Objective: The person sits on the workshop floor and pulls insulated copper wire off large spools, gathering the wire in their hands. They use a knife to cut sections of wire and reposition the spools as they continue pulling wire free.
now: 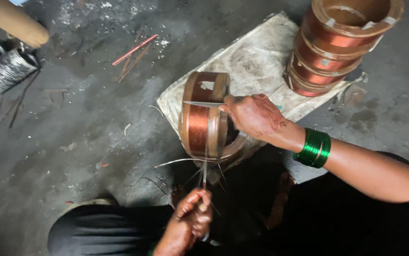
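Down on the dark concrete floor (86, 142), a copper wire coil (203, 122) stands on edge on a grubby pale cloth (256, 61), just in front of the person's knees. The right hand (252, 116), green bangles (313, 148) at the wrist, is closed around a thin knife blade (203, 104) laid across the top of the coil. The left hand (192, 220) pinches a bundle of fine strands (205, 166) pulled taut and straight down from the coil's lower edge. A stack of finished coils (339, 45) sits well apart at the far corner of the cloth, and a spool of grey wire (6, 71) lies off to the left. The risks look plain: the coil rests only on its rim, so a hard tug could roll it; the blade could skid off the smooth winding and nick the copper or the fingers; and strands held that tight might snap
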